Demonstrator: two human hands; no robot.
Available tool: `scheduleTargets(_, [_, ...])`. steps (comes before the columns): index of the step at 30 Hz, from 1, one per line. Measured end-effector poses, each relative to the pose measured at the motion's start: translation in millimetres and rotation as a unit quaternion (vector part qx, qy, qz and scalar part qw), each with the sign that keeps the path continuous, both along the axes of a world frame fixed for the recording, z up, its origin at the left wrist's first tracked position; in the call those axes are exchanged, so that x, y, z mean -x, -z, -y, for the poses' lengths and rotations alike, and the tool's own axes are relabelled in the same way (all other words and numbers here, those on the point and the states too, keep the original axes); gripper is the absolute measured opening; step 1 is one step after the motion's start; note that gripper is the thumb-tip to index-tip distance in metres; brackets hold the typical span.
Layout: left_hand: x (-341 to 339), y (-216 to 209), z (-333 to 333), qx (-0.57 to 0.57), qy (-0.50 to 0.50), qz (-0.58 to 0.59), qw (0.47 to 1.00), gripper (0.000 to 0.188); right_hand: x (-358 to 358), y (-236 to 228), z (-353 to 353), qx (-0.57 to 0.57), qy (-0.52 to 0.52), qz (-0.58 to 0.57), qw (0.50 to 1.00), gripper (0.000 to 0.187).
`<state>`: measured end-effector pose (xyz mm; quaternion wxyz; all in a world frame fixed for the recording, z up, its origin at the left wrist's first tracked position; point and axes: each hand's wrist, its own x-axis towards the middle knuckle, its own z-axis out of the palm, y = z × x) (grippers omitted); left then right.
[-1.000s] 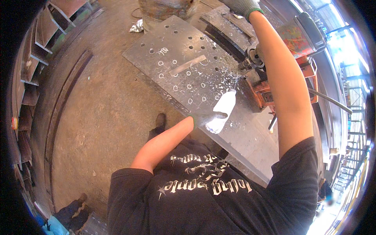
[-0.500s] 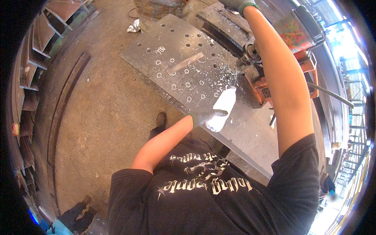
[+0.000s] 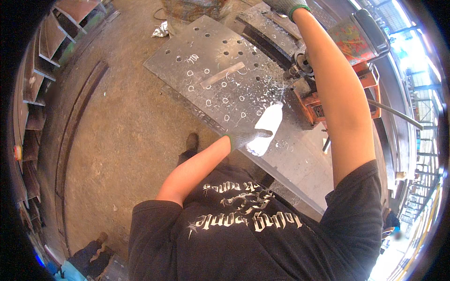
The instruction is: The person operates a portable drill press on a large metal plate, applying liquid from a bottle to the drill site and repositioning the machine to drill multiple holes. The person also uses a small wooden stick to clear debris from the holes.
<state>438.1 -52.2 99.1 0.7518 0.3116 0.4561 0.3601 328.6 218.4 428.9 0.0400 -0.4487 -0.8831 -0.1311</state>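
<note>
My gloved left hand (image 3: 244,138) is wrapped round a white plastic squeeze bottle (image 3: 268,122), its thumb across the side. The bottle tilts over a grey steel plate (image 3: 180,75), its narrow tip toward the orange drilling machine (image 3: 307,100). Near that tip, white shavings or drops are scattered on the plate below the machine's chuck (image 3: 299,69). Up at the top edge, beyond the machine, is my gloved right hand (image 3: 286,5). It is partly cut off by the frame, so its fingers and anything in them are hidden.
A flat metal strip (image 3: 222,75) lies on the plate among drilled holes and chalk circles. Steel beams (image 3: 35,86) line the left side. A long bar (image 3: 70,126) lies on the floor. A drum (image 3: 199,10) stands beyond the plate. Another person's legs (image 3: 89,257) show at lower left.
Almost nothing differs. The bottle and left hand keep nearly the same place over the plate, and the right hand has shifted only very slightly.
</note>
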Motion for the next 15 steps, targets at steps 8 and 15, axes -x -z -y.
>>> scheduleTargets(8, [-6.4, -3.8, -1.9, 0.136, 0.000, 0.290, 0.947, 0.025, 6.8, 43.2, -63.8, -0.102, -0.150, 0.047, 0.982, 0.048])
scheduleTargets(15, [-25.8, -1.6, -3.5, -0.005, 0.040, 0.125, 0.991, 0.044, -35.9, 80.0, -194.2, -0.176, -0.321, 0.139, 0.920, 0.044])
